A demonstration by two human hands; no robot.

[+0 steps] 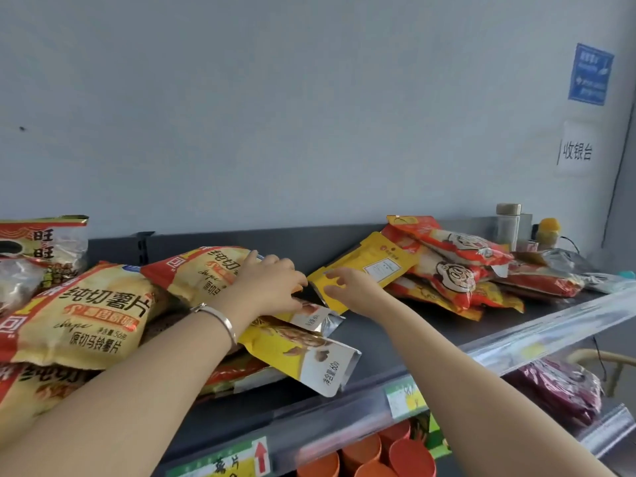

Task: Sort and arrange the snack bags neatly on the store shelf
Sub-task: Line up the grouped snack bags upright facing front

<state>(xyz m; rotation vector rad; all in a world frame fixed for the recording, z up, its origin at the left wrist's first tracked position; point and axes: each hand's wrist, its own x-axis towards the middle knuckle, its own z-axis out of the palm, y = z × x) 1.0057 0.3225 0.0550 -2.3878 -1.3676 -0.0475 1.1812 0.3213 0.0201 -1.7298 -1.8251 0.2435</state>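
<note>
**Two hands at the middle of a cluttered shelf**

The right hand pinches the near edge of a flat yellow pouch between thumb and fingers; the pouch lies tilted, its far end propped on a heap of red snack bags at the right of the shelf. The left hand, a bracelet on its wrist, rests over the edge of a chip bag, its fingertips down by the yellow pouch's corner; whether it grips anything I cannot tell. Just below it two nut pouches lie overlapping, the nearer one jutting over the shelf's front edge; more large chip bags are piled at the left, touching one another. A clear price rail runs along the front of the shelf; orange cups stand on the level beneath; a capped jar stands at the far right end against the wall.
</note>
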